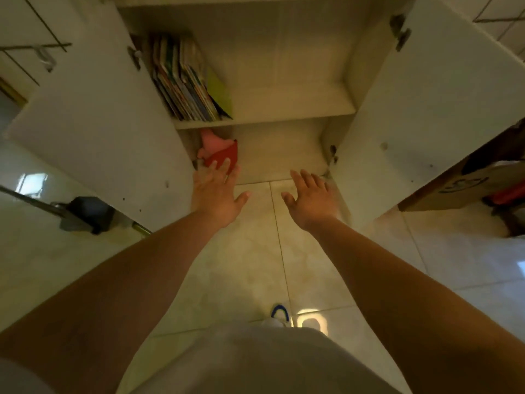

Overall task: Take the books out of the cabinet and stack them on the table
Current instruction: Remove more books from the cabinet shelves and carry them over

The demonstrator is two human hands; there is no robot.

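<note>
A white cabinet (284,109) stands in front of me with both doors swung wide. Several thin colourful books (184,78) lean upright at the left end of its middle shelf, a green one at their right side. My left hand (217,191) is stretched out flat, fingers apart, in front of the bottom compartment, its fingertips overlapping a red and pink soft thing (218,150) there. My right hand (311,194) is also spread and holds nothing, hovering over the floor before the cabinet's lower right. No table is in view.
The left door (93,123) and right door (426,103) flank my arms. A dark mop or sweeper head (85,214) lies on the tiled floor at left. A cardboard box (460,186) and dark items sit at right. My shoe tip (279,312) shows below.
</note>
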